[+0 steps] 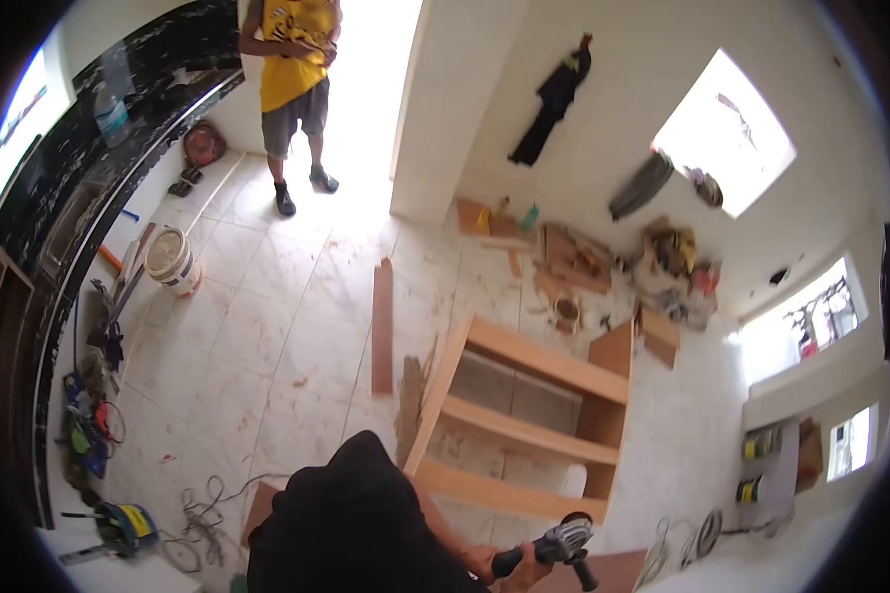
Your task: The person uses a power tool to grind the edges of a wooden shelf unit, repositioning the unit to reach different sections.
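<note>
An angle grinder [562, 542] with a dark body and a side handle is held low at the bottom of the view, beside the wooden shelf frame [534, 450]. My left hand [478, 561] is closed at the rear of its body. Close by, my right hand [528, 571] wraps the grinder's body, partly cut off by the lower edge. Black cloth [341, 524] over part of my body hides much of the left forearm. The open frame has several light-brown boards and lies on the tiles just beyond the grinder.
A person in a yellow top [295, 59] stands by the bright doorway. A white bucket [172, 261] is at left; a long brown board [382, 331] lies mid-floor. Tangled cable [203, 519] runs at lower left. Wood scraps [576, 259] and bags [667, 267] lie along the far wall.
</note>
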The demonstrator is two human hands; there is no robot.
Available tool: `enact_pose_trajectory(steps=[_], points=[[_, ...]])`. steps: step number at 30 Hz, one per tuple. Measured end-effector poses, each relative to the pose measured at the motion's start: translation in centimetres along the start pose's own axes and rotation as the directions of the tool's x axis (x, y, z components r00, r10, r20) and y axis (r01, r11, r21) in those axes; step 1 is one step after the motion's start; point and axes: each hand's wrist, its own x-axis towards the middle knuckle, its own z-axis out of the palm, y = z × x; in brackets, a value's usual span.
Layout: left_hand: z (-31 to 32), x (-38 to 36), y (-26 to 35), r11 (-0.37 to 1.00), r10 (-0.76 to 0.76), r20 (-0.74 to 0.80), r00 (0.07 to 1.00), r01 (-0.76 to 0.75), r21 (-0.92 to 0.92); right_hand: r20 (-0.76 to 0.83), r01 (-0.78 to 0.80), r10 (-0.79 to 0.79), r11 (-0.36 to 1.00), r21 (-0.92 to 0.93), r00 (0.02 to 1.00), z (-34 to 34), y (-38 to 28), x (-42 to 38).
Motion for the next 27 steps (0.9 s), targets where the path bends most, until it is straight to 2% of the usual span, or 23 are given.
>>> enact_pose_trajectory(steps=[6,7,15,19,22,25,27], points=[[-7.6,-8.2,1.4,0.987,0.079,-0.160,0.984,-0.055,0.148,0.063,0.053,-0.057,0.997,0.054,0.996,7.4,1.0,-2.9],[-8.5,-9.5,1.5,0.986,0.085,-0.177,0.981,-0.058,0.155,0.039,0.004,-0.006,0.999,0.046,0.999,8.0,2.1,-3.2],[-14.1,-23.0,0.8,0.970,0.051,-0.165,0.985,-0.009,0.245,-0.176,0.057,-0.050,0.998,0.036,0.983,13.4,3.1,-12.5],[-15.0,-29.0,1.3,0.953,0.024,-0.059,0.998,-0.005,0.302,-0.279,0.065,-0.064,0.998,-0.005,0.958,16.0,3.1,-17.5],[-15.3,-32.4,2.6,0.932,-0.007,0.101,0.995,-0.030,0.360,-0.347,0.068,-0.080,0.997,-0.045,0.934,18.0,3.6,-20.8],[-15.3,-34.5,4.9,0.892,-0.055,0.370,0.927,-0.121,0.436,-0.422,0.078,-0.115,0.991,-0.105,0.899,20.1,4.1,-23.4],[-17.8,-35.2,6.5,0.839,-0.144,0.455,0.879,-0.136,0.528,-0.472,0.081,-0.150,0.983,-0.164,0.869,21.0,4.9,-25.2]])
